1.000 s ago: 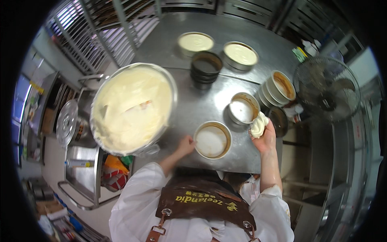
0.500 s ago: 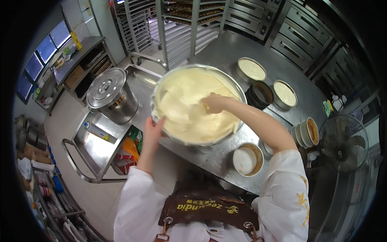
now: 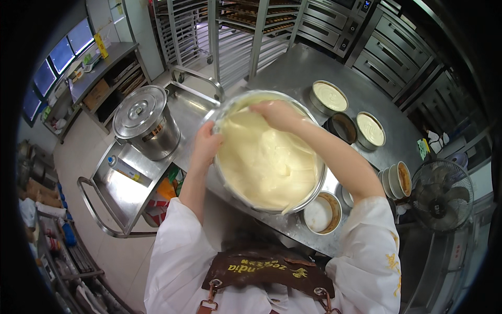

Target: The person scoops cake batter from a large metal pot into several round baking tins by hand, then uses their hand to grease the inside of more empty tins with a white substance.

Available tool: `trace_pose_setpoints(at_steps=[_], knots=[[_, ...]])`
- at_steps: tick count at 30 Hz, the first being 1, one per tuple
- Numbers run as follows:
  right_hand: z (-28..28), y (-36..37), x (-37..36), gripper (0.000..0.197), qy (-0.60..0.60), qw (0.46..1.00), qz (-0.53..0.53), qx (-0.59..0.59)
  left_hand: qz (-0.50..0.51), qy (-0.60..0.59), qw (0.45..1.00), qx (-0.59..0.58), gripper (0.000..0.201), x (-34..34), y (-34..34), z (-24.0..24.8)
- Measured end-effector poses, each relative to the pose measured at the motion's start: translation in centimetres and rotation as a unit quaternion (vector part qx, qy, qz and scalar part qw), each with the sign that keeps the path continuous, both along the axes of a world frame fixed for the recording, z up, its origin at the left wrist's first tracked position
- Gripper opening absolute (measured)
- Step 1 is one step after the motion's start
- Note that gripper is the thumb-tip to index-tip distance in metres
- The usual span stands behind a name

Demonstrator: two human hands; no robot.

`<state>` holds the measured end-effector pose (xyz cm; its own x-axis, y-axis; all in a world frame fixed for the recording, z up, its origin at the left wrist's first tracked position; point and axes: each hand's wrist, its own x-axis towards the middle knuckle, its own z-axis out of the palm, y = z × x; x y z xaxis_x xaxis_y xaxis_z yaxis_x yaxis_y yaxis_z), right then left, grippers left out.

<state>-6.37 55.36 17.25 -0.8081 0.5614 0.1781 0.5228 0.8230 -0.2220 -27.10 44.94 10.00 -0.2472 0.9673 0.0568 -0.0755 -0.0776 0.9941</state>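
Watching from afar, I see the large round bowl [image 3: 317, 189] of pale mixture [image 3: 269, 152] over the steel surface [image 3: 293, 68], near its left edge. My left hand [image 3: 207, 140] has its fingers pinching the bowl's left rim; my right hand [image 3: 276, 113] is at the mixture's far edge, and I cannot tell whether its fingers are spread or pressed together. A white-based tin [image 3: 317, 213] stands just beside the bowl's near right side
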Motion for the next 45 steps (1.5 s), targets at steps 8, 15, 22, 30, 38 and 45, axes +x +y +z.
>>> trace_pose_setpoints(at_steps=[8, 15, 22, 30, 38, 45], knots=[[-2.2, -6.2, 4.2, 0.03, -0.144, 0.968, 0.186, -0.092, -0.048, 0.078, 0.994, 0.051, 0.02, 3.4, 3.9, 0.3], [1.6, -5.8, 12.1, 0.027, -0.189, 0.978, 0.065, -0.061, -0.088, 0.103, 0.99, 0.035, 0.027, 8.3, 4.3, 3.9], [-3.5, -9.6, 14.3, 0.028, -0.245, 0.95, 0.178, -0.072, -0.119, 0.154, 0.981, 0.016, 0.025, 11.5, 4.1, 5.5], [-4.2, -8.9, 17.7, 0.023, -0.139, 0.985, 0.085, -0.056, -0.086, 0.231, 0.968, 0.04, 0.018, 14.1, 4.7, 4.9], [-3.0, -9.1, 22.5, 0.024, -0.208, 0.973, 0.058, -0.083, -0.063, 0.287, 0.954, 0.062, 0.012, 14.9, 4.8, 4.4], [-7.1, -5.6, 20.4, 0.024, -0.228, 0.974, 0.004, -0.007, -0.062, 0.312, 0.946, 0.06, 0.011, 15.9, 5.1, 5.0]])
